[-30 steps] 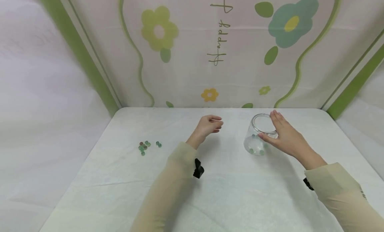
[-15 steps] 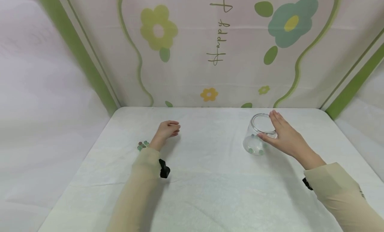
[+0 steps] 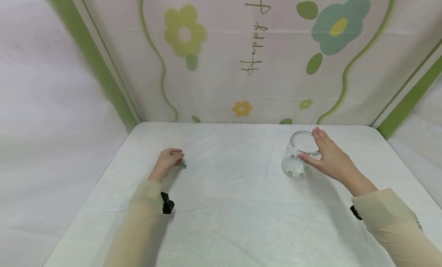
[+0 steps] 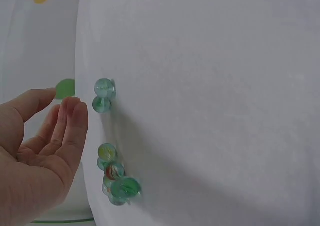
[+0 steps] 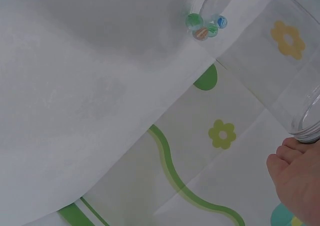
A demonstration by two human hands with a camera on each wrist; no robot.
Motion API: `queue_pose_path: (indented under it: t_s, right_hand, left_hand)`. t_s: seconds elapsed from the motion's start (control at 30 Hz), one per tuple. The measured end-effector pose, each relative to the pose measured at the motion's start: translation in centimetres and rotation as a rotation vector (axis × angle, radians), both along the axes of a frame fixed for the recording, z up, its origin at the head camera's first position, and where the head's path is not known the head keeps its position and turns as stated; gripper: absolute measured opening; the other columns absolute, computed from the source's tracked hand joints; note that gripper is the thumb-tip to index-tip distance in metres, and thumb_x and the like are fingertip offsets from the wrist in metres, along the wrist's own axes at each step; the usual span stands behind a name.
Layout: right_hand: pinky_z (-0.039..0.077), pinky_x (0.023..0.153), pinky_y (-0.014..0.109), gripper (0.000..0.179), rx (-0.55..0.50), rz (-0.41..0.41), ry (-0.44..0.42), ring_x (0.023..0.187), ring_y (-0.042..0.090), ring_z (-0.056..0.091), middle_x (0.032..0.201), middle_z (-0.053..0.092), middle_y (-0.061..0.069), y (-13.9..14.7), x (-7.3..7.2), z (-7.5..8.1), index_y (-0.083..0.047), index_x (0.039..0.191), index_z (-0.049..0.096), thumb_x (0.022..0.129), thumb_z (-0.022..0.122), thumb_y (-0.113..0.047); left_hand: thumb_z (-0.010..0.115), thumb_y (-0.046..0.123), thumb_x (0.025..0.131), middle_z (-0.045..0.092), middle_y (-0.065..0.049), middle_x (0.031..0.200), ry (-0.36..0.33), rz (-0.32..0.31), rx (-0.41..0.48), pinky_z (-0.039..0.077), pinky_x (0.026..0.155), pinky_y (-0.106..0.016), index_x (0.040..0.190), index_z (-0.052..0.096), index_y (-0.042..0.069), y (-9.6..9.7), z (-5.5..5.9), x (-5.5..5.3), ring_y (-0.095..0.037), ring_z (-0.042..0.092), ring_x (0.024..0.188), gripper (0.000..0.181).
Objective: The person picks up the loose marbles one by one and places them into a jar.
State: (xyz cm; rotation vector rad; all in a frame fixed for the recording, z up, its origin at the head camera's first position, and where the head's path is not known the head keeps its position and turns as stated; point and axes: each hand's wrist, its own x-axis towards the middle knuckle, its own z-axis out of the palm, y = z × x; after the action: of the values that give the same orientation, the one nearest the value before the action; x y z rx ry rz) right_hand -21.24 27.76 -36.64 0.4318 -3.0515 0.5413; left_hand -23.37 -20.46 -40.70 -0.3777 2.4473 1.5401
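Observation:
My left hand [image 3: 169, 160] hovers at the left of the table beside a pair of green glass marbles [image 3: 184, 166]. From the left wrist, the same hand [image 4: 47, 146] has thumb and fingers loosely bent and apart, holding nothing. Below that pair [image 4: 104, 87], a cluster of green, yellowish and reddish-brown marbles [image 4: 125, 187] lies on the cloth; in the head view the hand hides it. A clear jar [image 3: 289, 163] stands at the right with several marbles [image 5: 195, 21] at its bottom. My right hand [image 3: 329, 157] rests against its rim and side, fingers straight and thumb spread.
A white cloth [image 3: 221, 213] covers the table. A curtain with printed flowers [image 3: 184, 33] hangs along its back edge, and pale side panels [image 3: 45, 106] with green bands flank it.
My left hand has moved left from the table's middle, past the marble pair, to over the cluster, which it now covers in the head view. The right hand and jar have stayed put.

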Motion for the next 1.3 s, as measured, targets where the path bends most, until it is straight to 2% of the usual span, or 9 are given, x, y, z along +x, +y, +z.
queue_pose_path:
  t_s: [0.13,0.37,0.67,1.07,1.3]
  right_hand:
    - [0.021,0.11,0.069,0.1,-0.001,-0.001,-0.009,0.147,0.041,0.004,0.159,0.001,0.023,0.0,0.0,0.0,0.005,0.151,0.003,0.091,0.052,-0.058]
    - [0.021,0.11,0.069,0.1,0.006,0.001,-0.013,0.147,0.041,0.004,0.159,0.001,0.023,0.1,-0.1,0.0,0.005,0.151,0.003,0.091,0.052,-0.058]
    - [0.022,0.109,0.07,0.099,0.002,-0.005,-0.007,0.148,0.04,0.004,0.16,0.001,0.022,0.2,-0.1,-0.2,0.004,0.151,0.003,0.091,0.052,-0.058]
    - [0.02,0.112,0.067,0.1,0.008,-0.01,-0.033,0.148,0.04,0.004,0.16,-0.001,0.022,0.0,-0.2,0.1,0.003,0.151,0.002,0.091,0.052,-0.058]
    - [0.02,0.113,0.067,0.1,0.002,-0.01,-0.024,0.148,0.04,0.004,0.16,0.002,0.023,0.0,-0.2,0.0,0.004,0.151,0.003,0.091,0.053,-0.058]
  left_hand:
    - [0.048,0.016,0.099,0.054,-0.027,0.131,-0.011,0.009,-0.057,0.053,0.098,-0.034,0.137,0.043,-0.006,-0.9,-0.3,0.3,-0.031,0.06,0.113,0.044]
    - [0.05,0.015,0.098,0.055,-0.025,0.131,-0.032,0.018,-0.098,0.055,0.093,-0.028,0.136,0.045,-0.006,-1.5,-0.8,0.2,-0.024,0.063,0.106,0.044]
    - [0.053,0.016,0.096,0.062,-0.023,0.121,-0.042,-0.011,-0.188,0.053,0.075,-0.019,0.132,0.05,-0.005,-1.5,-1.2,-0.1,-0.012,0.063,0.086,0.042]
    - [0.054,0.011,0.092,0.063,-0.025,0.12,-0.018,-0.036,-0.216,0.051,0.069,-0.019,0.129,0.053,-0.006,-1.3,-1.9,-0.3,-0.01,0.063,0.079,0.041]
    - [0.055,0.007,0.092,0.062,-0.027,0.122,-0.003,-0.042,-0.241,0.054,0.069,-0.019,0.126,0.054,-0.007,-0.7,-1.7,-0.1,-0.01,0.065,0.078,0.037]
